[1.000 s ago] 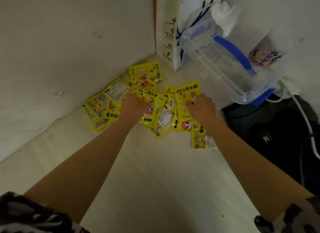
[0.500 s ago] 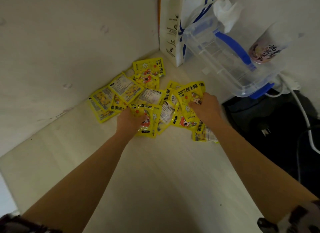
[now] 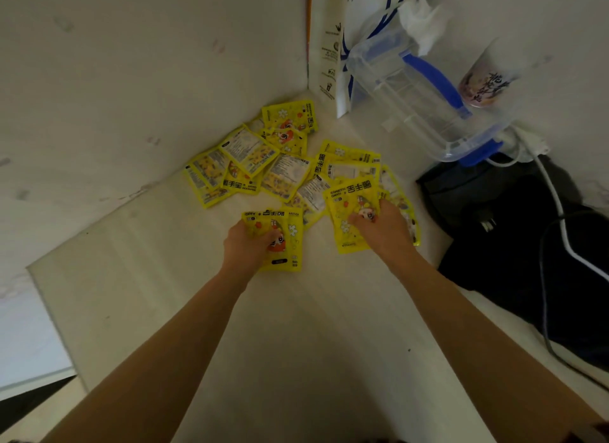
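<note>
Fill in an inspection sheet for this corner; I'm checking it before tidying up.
surface: pale tabletop.
job's things: yellow hand-warmer packets scattered in the corner, overlapping.
clutter: clear box with blue handle, white paper bag, printed cup, black bag.
grippers: left hand grips the front packet; right hand grips the right packet.
cables: white cable crosses the black bag.
surroundings: white walls.

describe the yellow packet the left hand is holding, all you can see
The yellow packet is a glossy, flat, foil-like sachet printed with a red cartoon figure, white flowers and black lettering. It lies face up on the pale surface, nearest the person. The left hand grips its left half.
</note>
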{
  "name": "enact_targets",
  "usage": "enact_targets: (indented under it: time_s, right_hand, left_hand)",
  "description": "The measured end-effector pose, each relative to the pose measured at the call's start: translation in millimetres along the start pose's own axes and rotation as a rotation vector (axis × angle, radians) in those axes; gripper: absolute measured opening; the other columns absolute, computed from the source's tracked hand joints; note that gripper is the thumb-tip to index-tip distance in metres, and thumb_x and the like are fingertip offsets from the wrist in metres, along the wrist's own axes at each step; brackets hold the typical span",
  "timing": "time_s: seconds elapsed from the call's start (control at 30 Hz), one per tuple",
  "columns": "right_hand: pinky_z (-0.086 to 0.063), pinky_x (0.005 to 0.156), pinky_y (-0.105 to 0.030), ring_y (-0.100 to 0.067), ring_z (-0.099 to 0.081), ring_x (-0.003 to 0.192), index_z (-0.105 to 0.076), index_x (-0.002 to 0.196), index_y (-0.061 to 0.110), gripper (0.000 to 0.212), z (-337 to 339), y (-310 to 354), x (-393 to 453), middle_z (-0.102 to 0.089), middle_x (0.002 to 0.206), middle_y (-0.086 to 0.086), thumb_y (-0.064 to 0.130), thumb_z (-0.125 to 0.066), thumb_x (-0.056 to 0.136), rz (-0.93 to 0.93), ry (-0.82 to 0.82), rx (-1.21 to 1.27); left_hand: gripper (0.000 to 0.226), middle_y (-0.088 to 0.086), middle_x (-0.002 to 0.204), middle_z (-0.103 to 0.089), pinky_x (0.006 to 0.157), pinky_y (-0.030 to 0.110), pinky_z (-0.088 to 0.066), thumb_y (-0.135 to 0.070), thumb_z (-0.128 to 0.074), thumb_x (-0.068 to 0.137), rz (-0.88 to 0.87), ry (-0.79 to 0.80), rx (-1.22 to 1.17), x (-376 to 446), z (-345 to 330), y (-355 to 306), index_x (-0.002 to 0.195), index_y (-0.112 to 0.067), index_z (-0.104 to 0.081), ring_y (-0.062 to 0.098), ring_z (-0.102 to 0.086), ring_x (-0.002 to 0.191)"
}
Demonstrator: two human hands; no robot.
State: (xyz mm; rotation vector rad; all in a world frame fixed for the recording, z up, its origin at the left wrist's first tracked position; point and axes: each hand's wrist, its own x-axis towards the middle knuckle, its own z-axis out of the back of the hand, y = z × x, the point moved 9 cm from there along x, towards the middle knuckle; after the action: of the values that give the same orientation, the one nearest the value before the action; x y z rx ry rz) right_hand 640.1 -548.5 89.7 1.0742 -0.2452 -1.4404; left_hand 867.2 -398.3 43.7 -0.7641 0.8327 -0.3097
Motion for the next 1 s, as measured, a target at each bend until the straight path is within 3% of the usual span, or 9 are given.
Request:
enact_targets:
  time_s: [0.1, 0.23, 0.3, 0.37, 0.5, 0.67, 0.87, 1.0]
  right_hand:
    - [-0.052, 0.089, -0.043, -0.025, -0.061, 0.104, -0.057, 0.118, 0.011, 0.04, -12, -7, -29, -0.063, 0.114, -0.007, 0.027, -0.069, 0.083, -0.018, 0.062, 0.094]
    - [-0.055, 0.087, -0.05, -0.022, -0.066, 0.098, -0.061, 0.112, 0.025, 0.048, -27, -27, -64, -0.067, 0.109, -0.001, 0.044, -0.07, 0.069, -0.052, 0.108, 0.197]
    - [-0.056, 0.086, -0.048, -0.02, -0.067, 0.096, -0.062, 0.108, 0.027, 0.038, -36, -34, -84, -0.069, 0.106, 0.001, 0.039, -0.071, 0.073, -0.077, 0.134, 0.258]
    - [-0.057, 0.084, -0.046, -0.019, -0.068, 0.093, -0.062, 0.104, 0.026, 0.025, -45, -42, -103, -0.07, 0.104, 0.0, 0.028, -0.071, 0.081, -0.105, 0.143, 0.305]
    - [-0.058, 0.079, -0.041, -0.018, -0.069, 0.091, -0.06, 0.101, 0.025, 0.02, -64, -54, -139, -0.07, 0.105, -0.002, 0.022, -0.07, 0.084, -0.119, 0.145, 0.388]
    - [-0.058, 0.082, -0.044, -0.021, -0.069, 0.093, -0.061, 0.107, 0.021, 0.024, -80, -73, -184, -0.07, 0.106, -0.002, 0.022, -0.07, 0.084, -0.136, 0.08, 0.458]
    - [-0.057, 0.084, -0.046, -0.022, -0.07, 0.096, -0.061, 0.117, 0.017, 0.031, -102, -99, -251, -0.07, 0.111, -0.004, 0.019, -0.067, 0.087, -0.165, -0.018, 0.569]
    - [-0.057, 0.084, -0.049, -0.023, -0.07, 0.096, -0.062, 0.113, 0.018, 0.025, -106, -124, -296, -0.072, 0.108, -0.004, 0.019, -0.064, 0.088, -0.209, -0.141, 0.649]
  left_hand:
    - [0.034, 0.003, 0.094, -0.067, 0.055, 0.029, -0.05, -0.03, -0.076, 0.075, 0.02, 0.004, -0.03, -18, 2, 11, 0.102, -0.016, -0.062, 0.014, -0.064, 0.074]
    - [0.041, 0.004, 0.096, -0.071, 0.069, 0.046, -0.06, -0.039, -0.076, 0.065, 0.038, 0.031, -0.074, -43, 6, 25, 0.101, -0.021, -0.065, 0.023, -0.07, 0.084]
    - [0.035, 0.002, 0.094, -0.072, 0.071, 0.047, -0.06, -0.036, -0.076, 0.069, 0.038, 0.058, -0.087, -54, 5, 33, 0.099, -0.022, -0.066, 0.023, -0.07, 0.084]
    - [0.03, 0.001, 0.093, -0.072, 0.07, 0.046, -0.06, -0.032, -0.076, 0.071, 0.031, 0.091, -0.085, -65, 3, 41, 0.098, -0.023, -0.066, 0.021, -0.071, 0.083]
    - [0.015, 0.001, 0.083, -0.072, 0.056, 0.031, -0.054, -0.023, -0.074, 0.078, 0.02, 0.139, -0.127, -87, 5, 53, 0.09, -0.023, -0.066, 0.019, -0.069, 0.069]
    - [0.015, -0.001, 0.079, -0.073, 0.052, 0.028, -0.054, -0.022, -0.073, 0.08, 0.004, 0.201, -0.158, -112, 21, 78, 0.094, -0.02, -0.069, 0.014, -0.069, 0.062]
    - [0.019, 0.003, 0.083, -0.075, 0.07, 0.047, -0.058, -0.02, -0.075, 0.079, -0.022, 0.319, -0.148, -138, 42, 114, 0.097, -0.018, -0.07, 0.026, -0.072, 0.077]
    - [0.012, -0.001, 0.08, -0.074, 0.068, 0.042, -0.059, -0.015, -0.073, 0.08, -0.083, 0.406, -0.097, -165, 45, 127, 0.088, -0.022, -0.07, 0.018, -0.072, 0.071]
